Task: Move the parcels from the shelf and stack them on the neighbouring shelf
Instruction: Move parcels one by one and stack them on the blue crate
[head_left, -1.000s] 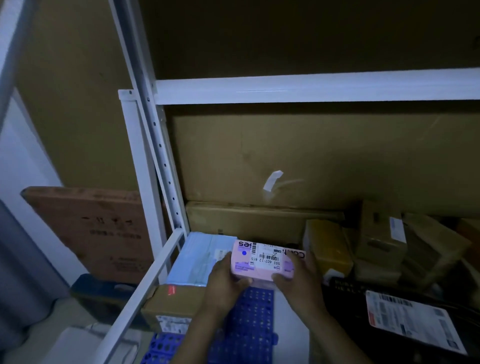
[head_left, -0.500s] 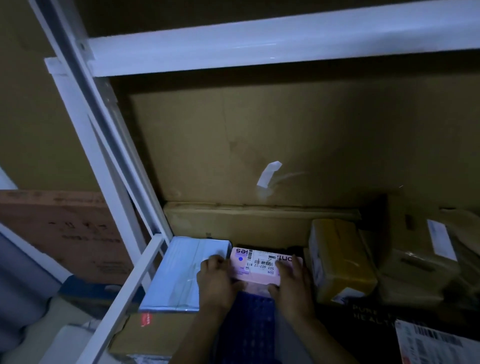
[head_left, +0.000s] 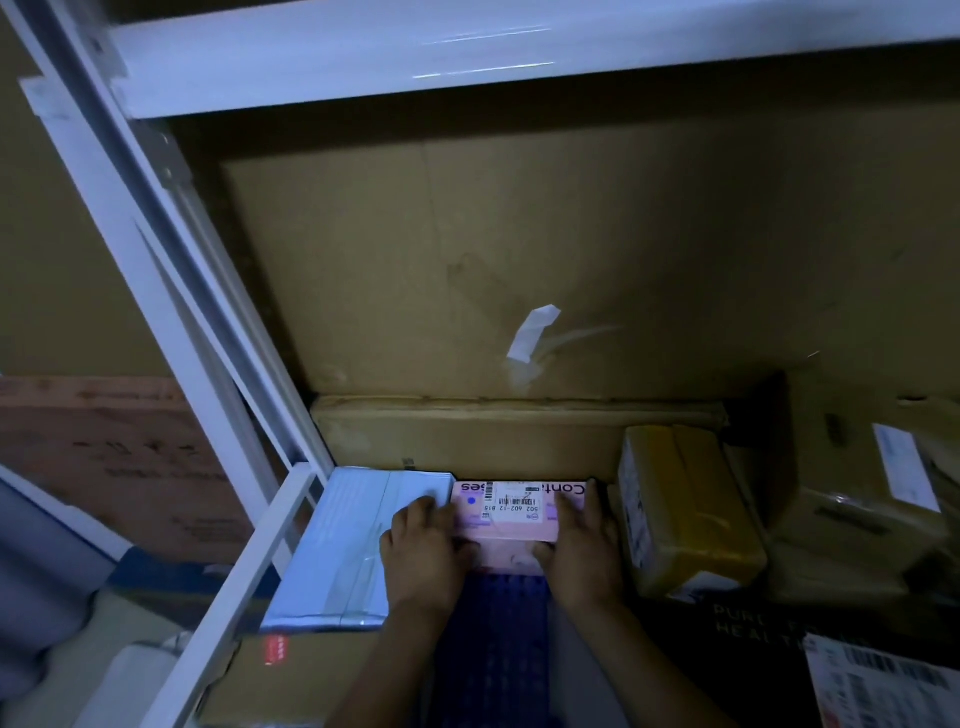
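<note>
A small pink box (head_left: 514, 512) with a barcode label lies low on the shelf, between a pale blue flat parcel (head_left: 345, 545) on its left and a yellow taped parcel (head_left: 680, 512) on its right. My left hand (head_left: 423, 553) grips the pink box at its left end, thumb against the near side. My right hand (head_left: 582, 545) grips its right end, fingers over the top. The box rests above a dark blue perforated plastic piece (head_left: 491, 639).
A long cardboard box (head_left: 467, 431) lies behind the pink box, with a big cardboard sheet (head_left: 519, 249) upright at the back. White shelf uprights (head_left: 171, 270) stand left, a white beam (head_left: 467, 57) overhead. More brown parcels (head_left: 857, 483) and a black labelled bag (head_left: 779, 639) crowd the right.
Both hands carried the pink box forward and down, into the gap between the blue parcel and the yellow parcel. The camera moved closer to the shelf.
</note>
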